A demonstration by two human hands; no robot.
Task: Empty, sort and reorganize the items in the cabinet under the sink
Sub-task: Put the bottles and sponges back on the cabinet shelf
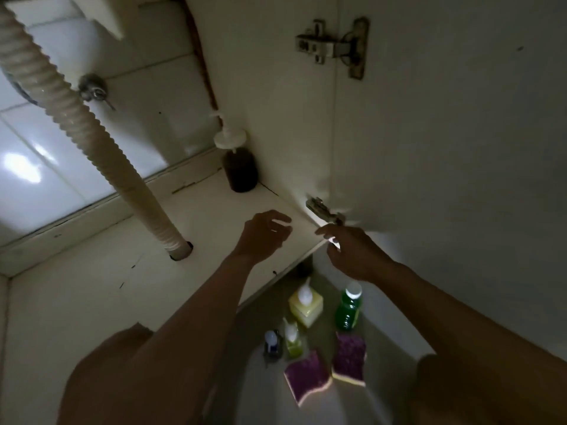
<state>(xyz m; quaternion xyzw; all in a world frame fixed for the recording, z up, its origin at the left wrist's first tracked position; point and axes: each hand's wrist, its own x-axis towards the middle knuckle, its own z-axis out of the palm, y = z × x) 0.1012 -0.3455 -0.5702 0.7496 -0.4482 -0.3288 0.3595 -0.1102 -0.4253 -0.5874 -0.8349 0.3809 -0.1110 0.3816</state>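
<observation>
Cabinet under the sink (199, 222) holds one dark pump bottle (241, 170), upright in its back right corner. Left hand (264, 237) hovers above the cabinet floor, fingers loosely curled, empty. Right hand (352, 256) is near the lower hinge (322, 210), blurred; I cannot tell its grip.

The drain hose (101, 154) is ribbed cream plastic. Behind it the wall tiles (61, 179) are glossy white, throwing glare. The cabinet floor (92, 286) looks like matt laminate, chipped along its back edge. The hinge (333, 47) is dull metal. The nearer sponge (306, 380), beyond the front edge, has a rough purple face over, seemingly, yellow foam.
</observation>
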